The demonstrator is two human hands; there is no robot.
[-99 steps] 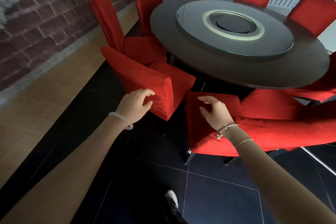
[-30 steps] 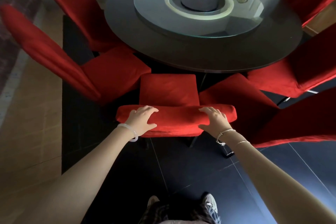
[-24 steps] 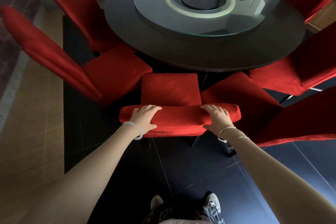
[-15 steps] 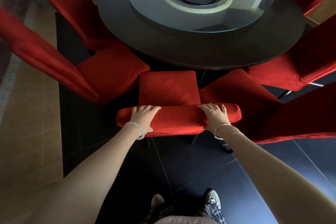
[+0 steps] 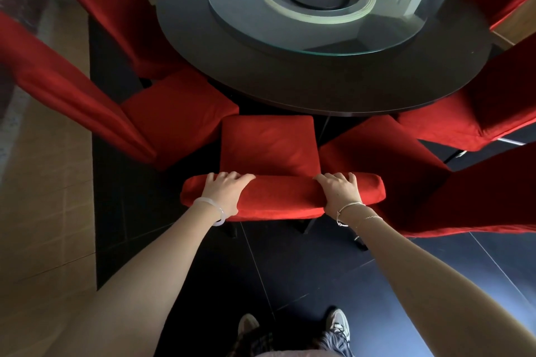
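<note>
The top of the red chair (image 5: 282, 197) is grasped by the left hand (image 5: 224, 190) and right hand (image 5: 339, 190), near the round tabletop (image 5: 319, 90).

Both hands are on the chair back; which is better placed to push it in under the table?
Right, narrowly. Both the left hand and right hand grip the backrest, but the neighbouring seat crowds the chair's right side, so steering likely falls there.

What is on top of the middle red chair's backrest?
The left hand and right hand grip the top of the backrest, fingers curled over its far edge. The fabric beneath their palms is covered; nothing else lies there.
</note>
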